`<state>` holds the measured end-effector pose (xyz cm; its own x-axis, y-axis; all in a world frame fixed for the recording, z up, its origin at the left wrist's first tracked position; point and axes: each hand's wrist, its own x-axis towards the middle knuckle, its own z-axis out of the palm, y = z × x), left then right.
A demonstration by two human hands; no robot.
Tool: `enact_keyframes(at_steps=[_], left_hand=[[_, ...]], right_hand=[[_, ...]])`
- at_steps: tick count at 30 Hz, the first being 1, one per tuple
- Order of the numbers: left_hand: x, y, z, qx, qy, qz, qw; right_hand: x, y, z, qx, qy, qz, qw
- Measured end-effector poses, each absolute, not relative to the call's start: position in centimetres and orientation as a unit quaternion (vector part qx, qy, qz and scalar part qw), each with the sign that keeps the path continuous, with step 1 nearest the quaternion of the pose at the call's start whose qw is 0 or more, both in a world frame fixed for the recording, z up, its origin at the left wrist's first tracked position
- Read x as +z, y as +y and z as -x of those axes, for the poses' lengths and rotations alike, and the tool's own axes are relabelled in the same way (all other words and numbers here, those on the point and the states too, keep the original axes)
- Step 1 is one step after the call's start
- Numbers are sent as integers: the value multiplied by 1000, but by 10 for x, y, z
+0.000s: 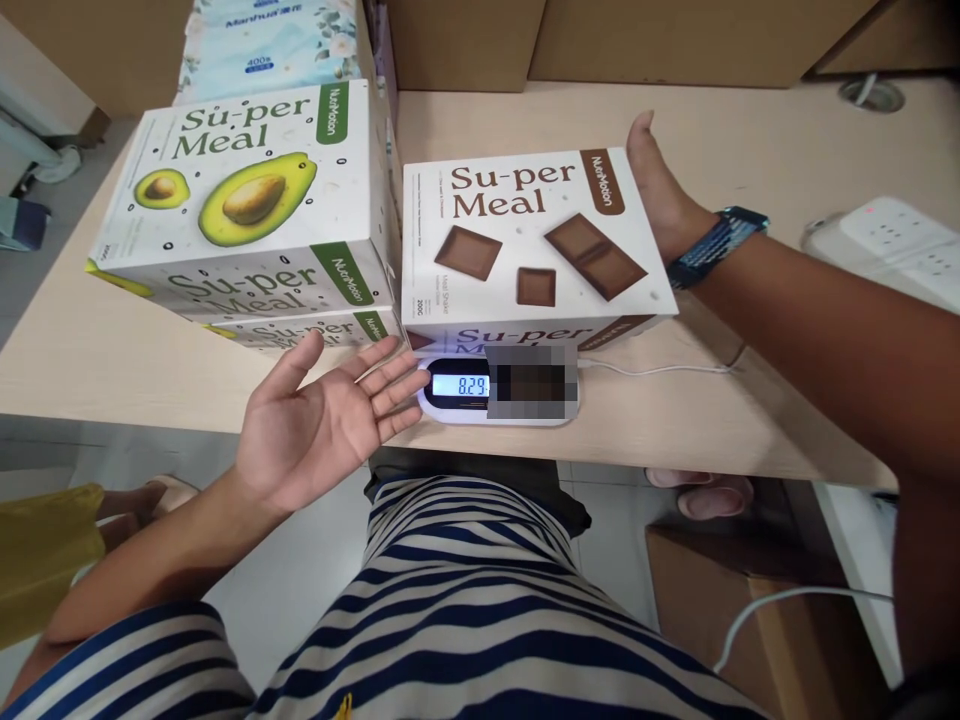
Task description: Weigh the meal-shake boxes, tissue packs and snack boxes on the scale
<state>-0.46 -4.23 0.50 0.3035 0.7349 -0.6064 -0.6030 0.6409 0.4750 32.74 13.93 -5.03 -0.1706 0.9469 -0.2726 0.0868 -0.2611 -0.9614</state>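
Note:
A white Su-per Meal box with chocolate pictures (525, 240) rests on a small digital scale (457, 385) whose lit display reads 829. My left hand (322, 430) is open, palm up, fingers stretched toward the scale's display, holding nothing. My right hand (660, 195) lies against the right side of the chocolate box, thumb raised; its fingers are hidden behind the box. A blue watch (716, 245) is on that wrist.
Two stacked Su-per Meal avocado boxes (247, 200) stand left of the scale on the wooden table (750, 150). A tissue pack (270, 45) lies behind them. A white power strip (892, 245) sits at the right. Cardboard boxes (675, 40) line the back.

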Motion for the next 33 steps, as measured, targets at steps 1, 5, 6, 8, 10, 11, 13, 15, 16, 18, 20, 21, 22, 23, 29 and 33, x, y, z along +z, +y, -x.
enact_keyframes(at_steps=[1, 5, 6, 8, 10, 11, 13, 15, 16, 18, 20, 21, 22, 23, 29, 33], left_hand=[[4, -42, 5, 416, 418, -76, 804], [2, -41, 6, 416, 420, -68, 804], [1, -41, 6, 415, 422, -66, 803], [1, -41, 7, 414, 425, -66, 802], [1, -41, 8, 414, 426, -69, 801], [1, -41, 8, 415, 426, -71, 801], [1, -42, 9, 416, 427, -71, 800], [1, -42, 9, 416, 427, -69, 800], [1, -42, 9, 416, 427, -68, 800], [1, -43, 9, 416, 427, -70, 800], [2, -44, 9, 418, 428, -73, 798], [3, -45, 10, 419, 429, -75, 797], [4, -45, 10, 420, 430, -76, 795], [4, -45, 10, 422, 432, -78, 793], [4, -44, 9, 417, 440, -78, 791], [4, -44, 8, 419, 442, -80, 789]], right_hand=[[-51, 140, -328, 595, -487, 528, 360], [-51, 141, -328, 608, -485, 511, 367], [-51, 141, -328, 609, -483, 507, 373], [-51, 140, -328, 620, -477, 498, 374], [-50, 138, -329, 638, -471, 487, 365], [-50, 137, -329, 645, -469, 482, 363], [-50, 136, -330, 645, -472, 479, 363], [-50, 136, -330, 636, -476, 484, 366], [-50, 136, -330, 633, -476, 488, 368], [-50, 136, -329, 633, -474, 489, 367], [-50, 136, -327, 636, -471, 487, 370], [-49, 136, -326, 640, -470, 483, 370], [-48, 135, -325, 647, -468, 475, 370], [-47, 134, -324, 656, -465, 464, 371], [-46, 125, -323, 691, -448, 417, 384], [-44, 124, -323, 688, -443, 428, 383]])
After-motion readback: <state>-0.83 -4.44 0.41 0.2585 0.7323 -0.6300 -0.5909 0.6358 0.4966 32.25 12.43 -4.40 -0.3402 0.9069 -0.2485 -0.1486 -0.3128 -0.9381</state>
